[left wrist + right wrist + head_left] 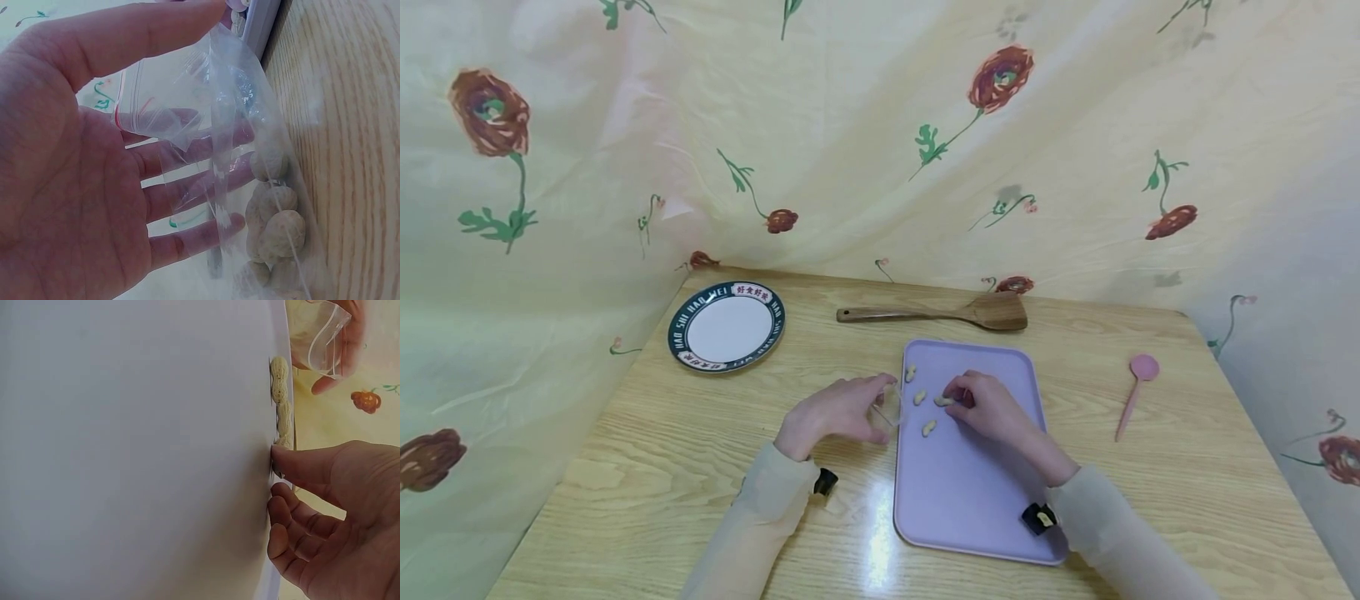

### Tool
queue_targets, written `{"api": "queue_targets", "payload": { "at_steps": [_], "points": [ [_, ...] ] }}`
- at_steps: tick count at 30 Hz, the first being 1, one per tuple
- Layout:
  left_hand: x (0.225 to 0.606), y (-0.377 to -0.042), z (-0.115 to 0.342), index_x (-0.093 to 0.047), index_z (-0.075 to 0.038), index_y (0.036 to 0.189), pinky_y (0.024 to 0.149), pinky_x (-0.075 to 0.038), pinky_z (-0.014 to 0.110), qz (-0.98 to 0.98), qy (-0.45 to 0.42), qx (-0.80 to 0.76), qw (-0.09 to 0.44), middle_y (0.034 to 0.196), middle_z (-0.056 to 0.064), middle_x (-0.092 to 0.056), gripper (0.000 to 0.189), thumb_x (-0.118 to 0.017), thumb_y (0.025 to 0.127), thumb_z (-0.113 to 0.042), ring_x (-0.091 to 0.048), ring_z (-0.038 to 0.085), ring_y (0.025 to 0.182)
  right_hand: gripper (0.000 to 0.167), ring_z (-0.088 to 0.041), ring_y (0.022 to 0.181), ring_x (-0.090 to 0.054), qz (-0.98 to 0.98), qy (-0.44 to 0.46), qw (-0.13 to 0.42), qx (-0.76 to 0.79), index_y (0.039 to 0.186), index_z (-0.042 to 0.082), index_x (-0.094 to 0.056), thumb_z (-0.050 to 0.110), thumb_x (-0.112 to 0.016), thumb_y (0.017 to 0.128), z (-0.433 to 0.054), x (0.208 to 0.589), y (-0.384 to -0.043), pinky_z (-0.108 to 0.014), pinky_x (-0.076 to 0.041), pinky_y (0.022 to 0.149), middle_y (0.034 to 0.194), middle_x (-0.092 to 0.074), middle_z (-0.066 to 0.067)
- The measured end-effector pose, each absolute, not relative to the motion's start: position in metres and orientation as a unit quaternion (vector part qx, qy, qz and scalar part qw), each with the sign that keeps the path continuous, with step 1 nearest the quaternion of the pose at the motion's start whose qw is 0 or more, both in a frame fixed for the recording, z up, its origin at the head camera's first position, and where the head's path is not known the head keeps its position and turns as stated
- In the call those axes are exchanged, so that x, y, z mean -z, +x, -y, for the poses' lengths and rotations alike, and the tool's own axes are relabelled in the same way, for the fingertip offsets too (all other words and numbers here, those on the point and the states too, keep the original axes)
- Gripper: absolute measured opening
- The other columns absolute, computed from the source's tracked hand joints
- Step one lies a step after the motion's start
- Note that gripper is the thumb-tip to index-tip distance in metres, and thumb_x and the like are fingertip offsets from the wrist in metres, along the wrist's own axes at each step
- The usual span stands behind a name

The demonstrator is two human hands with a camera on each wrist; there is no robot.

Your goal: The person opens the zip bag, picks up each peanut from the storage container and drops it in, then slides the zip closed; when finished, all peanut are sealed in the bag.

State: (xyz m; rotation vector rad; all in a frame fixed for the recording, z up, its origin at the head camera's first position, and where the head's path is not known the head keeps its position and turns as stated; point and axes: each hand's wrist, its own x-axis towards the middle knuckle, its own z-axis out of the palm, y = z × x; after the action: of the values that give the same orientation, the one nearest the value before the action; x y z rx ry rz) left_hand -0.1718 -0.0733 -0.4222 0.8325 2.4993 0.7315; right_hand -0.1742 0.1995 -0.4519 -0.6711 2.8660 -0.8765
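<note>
A clear zip bag (222, 119) is held by my left hand (841, 408) just off the left edge of the lilac tray (970, 504). Behind the plastic my fingers are spread, with the thumb at its upper edge. Several unshelled peanuts (284, 232) show through the bag in the left wrist view. Over the tray, my right hand (996, 410) pinches a peanut (941, 401) between thumb and fingertips. Three more peanuts lie along the tray's left side: one near the top (911, 372), another peanut (920, 397) below it, and the lowest peanut (929, 428).
A wooden spatula (977, 312) lies behind the tray. To the back left sits a white plate with a dark lettered rim (681, 333). A pink spoon (1144, 368) lies right of the tray. Flower-printed cloth (850, 125) hangs around the wooden table (647, 492).
</note>
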Motion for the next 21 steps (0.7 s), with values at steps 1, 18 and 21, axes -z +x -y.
{"api": "queue_targets", "payload": {
  "at_steps": [1, 18, 21],
  "points": [
    [0.4222, -0.1717, 0.0734, -0.043, -0.012, 0.147, 0.099, -0.044, 0.045, -0.895, 0.298, -0.262, 0.202, 0.122, 0.007, -0.063, 0.079, -0.082, 0.08, -0.03, -0.059, 0.023, 0.112, 0.012, -0.013, 0.07, -0.052, -0.933, -0.217, 0.036, 0.285, 0.095, 0.005, -0.073, 0.005, -0.079, 0.084, -0.1991, 0.4517, -0.1741, -0.03, -0.045, 0.064, 0.081, -0.06, 0.0],
    [0.422, -0.1713, 0.0736, -0.042, -0.013, 0.148, 0.1, -0.045, 0.043, -0.896, 0.295, -0.261, 0.204, 0.126, 0.008, -0.063, 0.08, -0.082, 0.081, -0.031, -0.058, 0.023, 0.116, 0.009, -0.011, 0.069, -0.052, -0.935, -0.211, 0.039, 0.283, 0.094, 0.005, -0.073, 0.004, -0.076, 0.086, -0.1983, 0.4532, -0.1752, -0.029, -0.045, 0.062, 0.079, -0.059, 0.003],
    [0.422, -0.1712, 0.0735, -0.042, -0.013, 0.148, 0.1, -0.045, 0.044, -0.896, 0.294, -0.262, 0.205, 0.127, 0.008, -0.062, 0.081, -0.082, 0.081, -0.031, -0.058, 0.023, 0.116, 0.009, -0.012, 0.07, -0.052, -0.934, -0.211, 0.042, 0.285, 0.094, 0.005, -0.073, 0.004, -0.076, 0.086, -0.1981, 0.451, -0.1749, -0.03, -0.046, 0.063, 0.079, -0.06, 0.003]
  ]
}}
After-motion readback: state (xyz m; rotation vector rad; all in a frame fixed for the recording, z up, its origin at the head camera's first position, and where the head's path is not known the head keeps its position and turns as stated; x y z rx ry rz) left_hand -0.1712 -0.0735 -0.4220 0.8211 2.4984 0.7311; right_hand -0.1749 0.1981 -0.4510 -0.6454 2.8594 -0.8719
